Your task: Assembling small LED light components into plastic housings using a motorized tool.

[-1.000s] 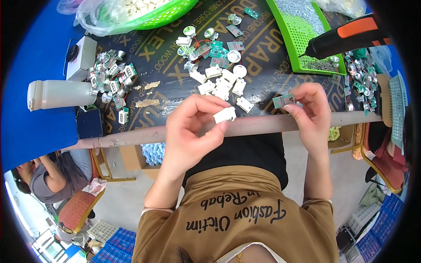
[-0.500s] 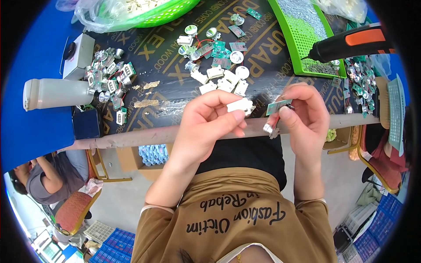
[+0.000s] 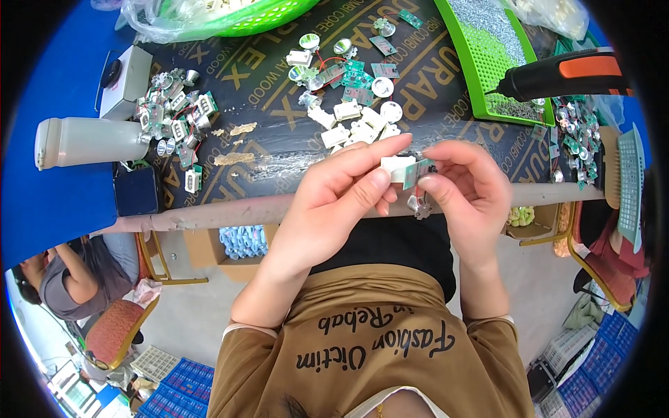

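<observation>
Between thumb and fingers, my left hand (image 3: 341, 188) pinches a small white plastic housing (image 3: 396, 168). My right hand (image 3: 470, 188) grips a green circuit board (image 3: 418, 172) by its edge, close against the right end of the housing; whether they touch I cannot tell. Below the board hangs a small silvery reflector piece (image 3: 419, 206) on a red wire. Just beyond my hands lies a pile of white housings (image 3: 362, 129). Behind that are loose circuit boards (image 3: 357, 76) and round reflectors (image 3: 382, 87).
At the right, a black and orange electric screwdriver (image 3: 557, 75) reaches over a green tray (image 3: 481, 76) of small screws. Finished-looking assemblies (image 3: 178, 118) are heaped at the left beside a whitish bottle (image 3: 90, 143). A green basket (image 3: 272, 19) stands at the back; a person sits far left.
My hands have come together: the right hand moved left, bringing the circuit board up to the white housing and turning it more upright. The left hand shifted slightly right.
</observation>
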Demonstrator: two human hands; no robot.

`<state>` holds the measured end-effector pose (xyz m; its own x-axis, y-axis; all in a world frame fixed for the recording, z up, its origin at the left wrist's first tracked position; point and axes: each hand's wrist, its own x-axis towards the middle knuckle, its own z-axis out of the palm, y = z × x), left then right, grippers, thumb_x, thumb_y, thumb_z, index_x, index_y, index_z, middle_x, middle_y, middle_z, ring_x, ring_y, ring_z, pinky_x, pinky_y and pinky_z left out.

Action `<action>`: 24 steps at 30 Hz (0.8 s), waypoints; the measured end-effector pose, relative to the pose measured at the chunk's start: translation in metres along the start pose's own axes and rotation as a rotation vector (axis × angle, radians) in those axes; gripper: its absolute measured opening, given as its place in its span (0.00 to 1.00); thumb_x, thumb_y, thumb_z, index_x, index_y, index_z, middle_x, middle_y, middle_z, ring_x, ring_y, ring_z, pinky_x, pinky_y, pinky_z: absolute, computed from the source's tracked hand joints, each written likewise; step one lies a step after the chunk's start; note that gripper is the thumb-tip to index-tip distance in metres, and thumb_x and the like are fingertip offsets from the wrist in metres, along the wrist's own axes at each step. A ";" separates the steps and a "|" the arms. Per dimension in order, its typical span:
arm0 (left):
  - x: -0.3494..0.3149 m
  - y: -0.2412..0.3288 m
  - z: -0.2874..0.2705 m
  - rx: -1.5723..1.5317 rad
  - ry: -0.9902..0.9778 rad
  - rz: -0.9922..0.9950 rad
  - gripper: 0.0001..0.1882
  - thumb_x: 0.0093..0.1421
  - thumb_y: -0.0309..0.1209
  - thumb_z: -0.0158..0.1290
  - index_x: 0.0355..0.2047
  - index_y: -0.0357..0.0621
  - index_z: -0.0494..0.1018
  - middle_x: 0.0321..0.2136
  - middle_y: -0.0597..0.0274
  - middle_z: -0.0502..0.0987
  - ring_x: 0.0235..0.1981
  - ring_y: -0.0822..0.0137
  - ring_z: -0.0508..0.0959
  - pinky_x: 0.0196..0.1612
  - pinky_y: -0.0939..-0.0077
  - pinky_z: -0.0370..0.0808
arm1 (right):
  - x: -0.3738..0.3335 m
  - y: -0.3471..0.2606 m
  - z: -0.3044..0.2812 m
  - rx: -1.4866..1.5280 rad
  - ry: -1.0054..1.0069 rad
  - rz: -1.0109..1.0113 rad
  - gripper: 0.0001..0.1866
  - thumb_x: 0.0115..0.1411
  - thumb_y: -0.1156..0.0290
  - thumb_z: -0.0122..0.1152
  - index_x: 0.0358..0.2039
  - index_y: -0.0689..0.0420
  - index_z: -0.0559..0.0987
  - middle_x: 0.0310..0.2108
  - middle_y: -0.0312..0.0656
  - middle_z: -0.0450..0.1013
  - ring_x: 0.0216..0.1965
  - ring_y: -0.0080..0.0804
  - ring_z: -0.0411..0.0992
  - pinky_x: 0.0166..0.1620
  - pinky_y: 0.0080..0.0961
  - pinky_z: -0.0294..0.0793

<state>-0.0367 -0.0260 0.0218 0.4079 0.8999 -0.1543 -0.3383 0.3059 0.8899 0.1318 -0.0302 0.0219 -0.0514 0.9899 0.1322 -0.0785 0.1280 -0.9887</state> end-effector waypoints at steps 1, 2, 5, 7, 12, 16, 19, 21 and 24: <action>0.000 0.000 0.000 0.039 0.003 0.022 0.18 0.61 0.27 0.43 0.52 0.39 0.64 0.29 0.67 0.69 0.27 0.80 0.67 0.32 0.88 0.68 | 0.000 0.001 0.000 0.000 0.000 0.000 0.11 0.47 0.85 0.59 0.34 0.66 0.74 0.29 0.38 0.69 0.28 0.20 0.67 0.31 0.15 0.69; 0.000 0.000 0.000 0.039 0.003 0.023 0.18 0.61 0.27 0.43 0.52 0.39 0.64 0.29 0.67 0.69 0.27 0.80 0.67 0.32 0.88 0.68 | 0.001 0.002 0.000 -0.057 0.017 -0.027 0.11 0.46 0.84 0.60 0.33 0.65 0.74 0.28 0.38 0.69 0.27 0.20 0.67 0.30 0.15 0.69; 0.002 -0.001 0.001 0.018 0.010 0.024 0.17 0.61 0.27 0.43 0.51 0.39 0.65 0.29 0.67 0.69 0.26 0.80 0.67 0.31 0.89 0.67 | 0.002 0.001 -0.001 -0.187 0.032 -0.121 0.11 0.44 0.83 0.62 0.32 0.64 0.76 0.25 0.38 0.70 0.25 0.20 0.68 0.28 0.15 0.69; 0.002 -0.002 0.002 -0.039 0.010 0.094 0.14 0.61 0.27 0.43 0.47 0.39 0.66 0.30 0.68 0.68 0.26 0.81 0.67 0.30 0.89 0.66 | 0.002 -0.002 0.000 -0.258 0.026 -0.187 0.12 0.43 0.83 0.63 0.31 0.63 0.76 0.24 0.38 0.70 0.24 0.21 0.68 0.27 0.16 0.69; 0.005 -0.009 0.002 -0.030 0.007 0.206 0.10 0.61 0.28 0.45 0.42 0.39 0.66 0.30 0.67 0.69 0.26 0.81 0.67 0.29 0.90 0.66 | 0.002 -0.007 0.001 -0.411 0.043 -0.283 0.13 0.40 0.82 0.64 0.31 0.61 0.77 0.23 0.40 0.72 0.22 0.26 0.69 0.24 0.19 0.68; 0.004 -0.009 0.009 0.070 0.064 0.276 0.10 0.59 0.26 0.47 0.42 0.38 0.66 0.31 0.67 0.69 0.26 0.82 0.67 0.28 0.90 0.65 | 0.002 -0.005 0.004 -0.389 0.079 -0.296 0.13 0.40 0.81 0.65 0.30 0.60 0.77 0.23 0.40 0.73 0.21 0.27 0.70 0.24 0.19 0.68; 0.003 -0.008 0.013 0.134 0.096 0.339 0.11 0.56 0.24 0.49 0.40 0.37 0.67 0.29 0.67 0.69 0.26 0.82 0.66 0.27 0.90 0.65 | 0.003 -0.006 0.004 -0.447 0.068 -0.327 0.14 0.39 0.81 0.65 0.31 0.61 0.77 0.24 0.41 0.73 0.22 0.28 0.70 0.24 0.20 0.69; 0.004 -0.009 0.009 0.210 0.115 0.350 0.10 0.55 0.22 0.50 0.39 0.37 0.68 0.28 0.68 0.70 0.25 0.83 0.66 0.26 0.90 0.64 | 0.004 -0.008 0.004 -0.590 0.019 -0.447 0.15 0.38 0.80 0.66 0.31 0.61 0.78 0.24 0.42 0.73 0.23 0.30 0.71 0.25 0.21 0.70; 0.002 -0.006 0.008 0.280 0.140 0.340 0.09 0.53 0.21 0.51 0.36 0.38 0.69 0.26 0.70 0.70 0.23 0.84 0.65 0.24 0.91 0.62 | 0.004 -0.007 0.005 -0.597 0.013 -0.494 0.16 0.38 0.79 0.66 0.32 0.61 0.78 0.24 0.42 0.73 0.23 0.31 0.71 0.25 0.21 0.71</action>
<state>-0.0266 -0.0283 0.0199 0.1879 0.9739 0.1273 -0.1835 -0.0925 0.9787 0.1270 -0.0274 0.0296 -0.1381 0.8098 0.5702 0.4612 0.5621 -0.6866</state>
